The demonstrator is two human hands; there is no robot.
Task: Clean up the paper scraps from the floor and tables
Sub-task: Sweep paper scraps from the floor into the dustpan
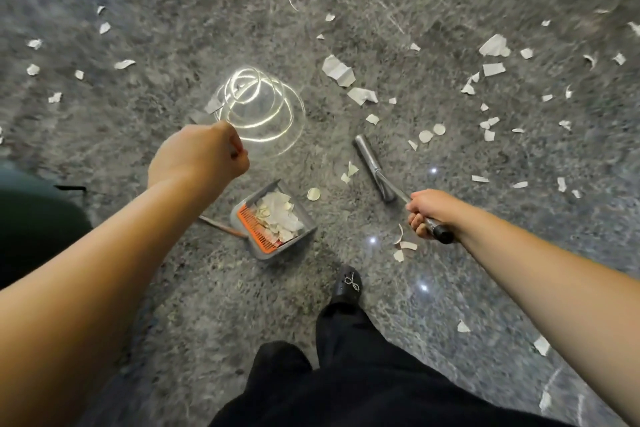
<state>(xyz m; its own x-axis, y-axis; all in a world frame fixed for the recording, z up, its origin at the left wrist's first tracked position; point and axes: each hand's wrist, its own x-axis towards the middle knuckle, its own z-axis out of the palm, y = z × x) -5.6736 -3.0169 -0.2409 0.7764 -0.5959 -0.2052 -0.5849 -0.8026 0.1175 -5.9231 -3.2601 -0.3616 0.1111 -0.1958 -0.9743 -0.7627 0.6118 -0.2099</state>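
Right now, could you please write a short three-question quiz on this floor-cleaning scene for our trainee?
1. True or false: the dustpan already holds paper scraps.
2. Which hand grips the broom handle? A) left hand B) right hand C) neither
3. Fill in: the comb strip on the dustpan's edge is coloured ____.

Key: 1 true. 2 B; the right hand's fingers curl round the handle, and the broom head rests on the floor among loose scraps. 3 orange.
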